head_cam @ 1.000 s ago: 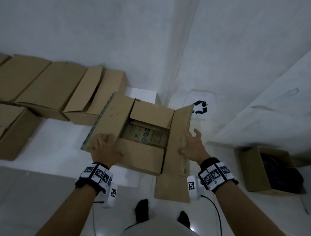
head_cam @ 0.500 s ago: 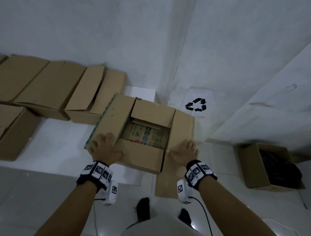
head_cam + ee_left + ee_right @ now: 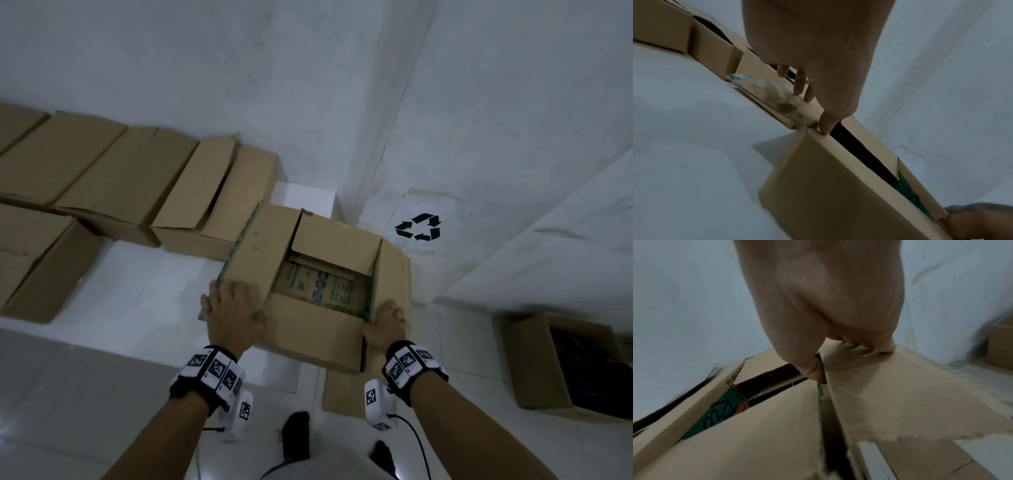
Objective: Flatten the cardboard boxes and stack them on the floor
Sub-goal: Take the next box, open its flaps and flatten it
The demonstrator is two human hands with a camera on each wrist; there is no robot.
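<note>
Open-topped brown cardboard box (image 3: 318, 329), four top flaps spread outward, green print along the flap edges and on flattened card (image 3: 322, 287) lying inside. Held up in front of the body, just beside the row of boxes (image 3: 137, 185) on the white platform (image 3: 137, 291), opening upward, long axis running left to right between the hands. Left hand (image 3: 233, 308) pressing flat on the left flap, thumb at the near corner. Right hand (image 3: 385, 323) curled over the right flap, pinching it
</note>
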